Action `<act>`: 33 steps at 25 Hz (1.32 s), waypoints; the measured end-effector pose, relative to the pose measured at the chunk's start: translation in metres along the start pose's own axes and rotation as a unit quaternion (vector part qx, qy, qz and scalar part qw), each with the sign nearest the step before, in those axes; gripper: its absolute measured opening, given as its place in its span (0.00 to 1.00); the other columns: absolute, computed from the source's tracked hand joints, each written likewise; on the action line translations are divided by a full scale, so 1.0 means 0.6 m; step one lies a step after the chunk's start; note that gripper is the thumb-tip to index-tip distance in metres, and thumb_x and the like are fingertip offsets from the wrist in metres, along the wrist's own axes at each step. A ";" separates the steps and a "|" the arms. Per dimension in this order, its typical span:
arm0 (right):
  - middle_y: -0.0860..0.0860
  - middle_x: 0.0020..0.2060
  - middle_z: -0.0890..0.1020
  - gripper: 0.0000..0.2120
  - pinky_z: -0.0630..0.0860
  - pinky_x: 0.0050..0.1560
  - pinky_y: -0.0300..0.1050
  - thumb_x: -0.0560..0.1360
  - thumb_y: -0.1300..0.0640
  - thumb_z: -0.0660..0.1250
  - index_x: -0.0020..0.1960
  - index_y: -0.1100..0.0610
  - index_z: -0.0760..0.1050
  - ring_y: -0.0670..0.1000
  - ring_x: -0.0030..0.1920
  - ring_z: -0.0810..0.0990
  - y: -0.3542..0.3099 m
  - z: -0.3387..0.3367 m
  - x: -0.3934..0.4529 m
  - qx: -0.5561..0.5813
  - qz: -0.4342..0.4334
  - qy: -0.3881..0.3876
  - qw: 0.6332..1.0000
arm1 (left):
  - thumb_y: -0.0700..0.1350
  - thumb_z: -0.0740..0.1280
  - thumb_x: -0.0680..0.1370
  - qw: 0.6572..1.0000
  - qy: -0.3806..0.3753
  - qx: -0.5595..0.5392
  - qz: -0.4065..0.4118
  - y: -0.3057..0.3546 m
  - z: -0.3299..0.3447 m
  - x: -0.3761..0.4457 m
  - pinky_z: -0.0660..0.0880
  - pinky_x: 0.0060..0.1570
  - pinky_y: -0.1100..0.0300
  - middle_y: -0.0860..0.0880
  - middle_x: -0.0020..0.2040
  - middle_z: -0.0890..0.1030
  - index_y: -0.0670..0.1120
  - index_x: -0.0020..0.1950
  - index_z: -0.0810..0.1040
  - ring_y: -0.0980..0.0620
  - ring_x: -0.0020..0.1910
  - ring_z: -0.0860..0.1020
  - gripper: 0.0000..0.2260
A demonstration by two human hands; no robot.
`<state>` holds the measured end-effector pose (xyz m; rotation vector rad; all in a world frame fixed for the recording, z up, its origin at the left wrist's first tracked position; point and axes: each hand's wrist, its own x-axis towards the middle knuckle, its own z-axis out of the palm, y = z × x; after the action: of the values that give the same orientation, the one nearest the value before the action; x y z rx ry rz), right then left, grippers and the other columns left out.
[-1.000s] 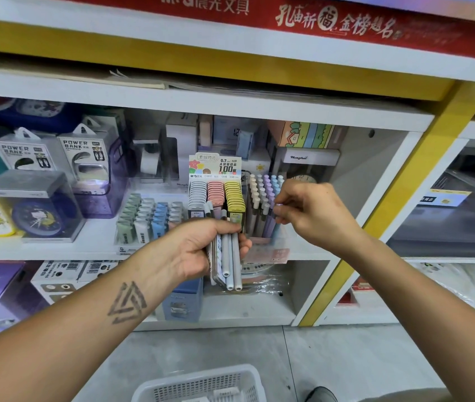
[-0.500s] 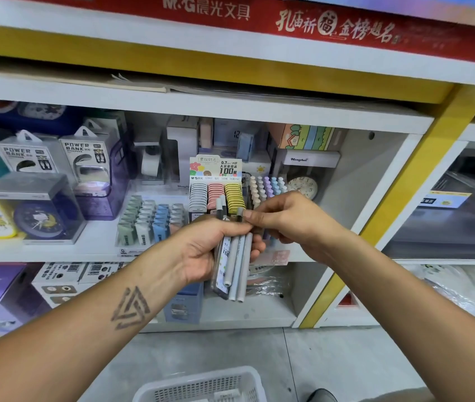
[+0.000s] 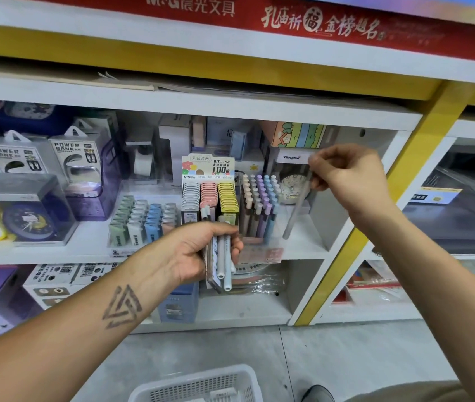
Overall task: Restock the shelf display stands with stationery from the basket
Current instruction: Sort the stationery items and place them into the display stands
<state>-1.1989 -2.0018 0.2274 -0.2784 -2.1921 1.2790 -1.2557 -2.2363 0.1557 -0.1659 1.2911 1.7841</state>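
Landmark: the pen display stand (image 3: 259,210), a clear rack of pastel capped pens on the white shelf (image 3: 85,250).
Left hand (image 3: 198,250): closed around a bundle of grey pens (image 3: 222,262), held upright just in front of the stand's lower left corner.
Right hand (image 3: 346,175): fingers pinched on the top of a single grey pen (image 3: 295,210), blurred, hanging slanted just right of the stand, above the shelf board.
Lead refill display (image 3: 208,195): touching the stand's left side, with grey, pink and yellow cases.
Eraser rack (image 3: 143,219): further left of the stand.
Alarm clock (image 3: 293,185): behind the stand's right edge.
Basket (image 3: 195,384): white plastic, on the floor well below the stand.
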 end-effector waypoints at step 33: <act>0.49 0.39 0.83 0.05 0.81 0.41 0.36 0.80 0.61 0.66 0.51 0.51 0.75 0.39 0.36 0.83 0.086 0.049 -0.019 -0.226 -0.076 -0.131 0.962 | 0.34 0.65 0.78 0.999 -0.033 0.008 -0.010 -0.001 0.014 -0.013 0.81 0.30 0.57 0.40 0.39 0.85 0.35 0.40 0.83 0.48 0.32 0.83 0.10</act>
<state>-1.2120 -2.0018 0.1683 -0.1140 -2.6638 0.7542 -1.2477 -2.2342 0.1633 -0.1099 1.2509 1.7474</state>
